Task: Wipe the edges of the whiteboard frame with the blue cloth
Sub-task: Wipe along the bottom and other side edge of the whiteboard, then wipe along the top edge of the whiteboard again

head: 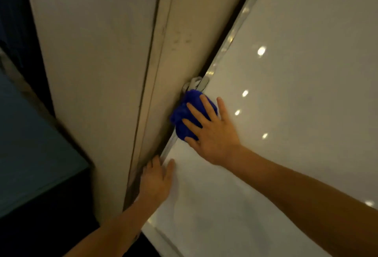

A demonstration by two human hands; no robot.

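A glossy whiteboard [296, 103] fills the right side of the head view, its pale frame edge [231, 38] running diagonally from lower left to upper right. My right hand [212, 132] lies flat, fingers spread, pressing the bunched blue cloth [184, 113] against that frame edge. The cloth sits just below a grey clip or bracket [194, 84] on the frame. My left hand [157, 177] rests lower on the same edge, fingers wrapped over the frame and thumb on the board face.
A cream wall panel [98, 72] with a vertical seam [151, 72] stands directly left of the board. A dark teal surface [34, 154] and a dark gap lie at the far left. Ceiling lights reflect as bright dots on the board.
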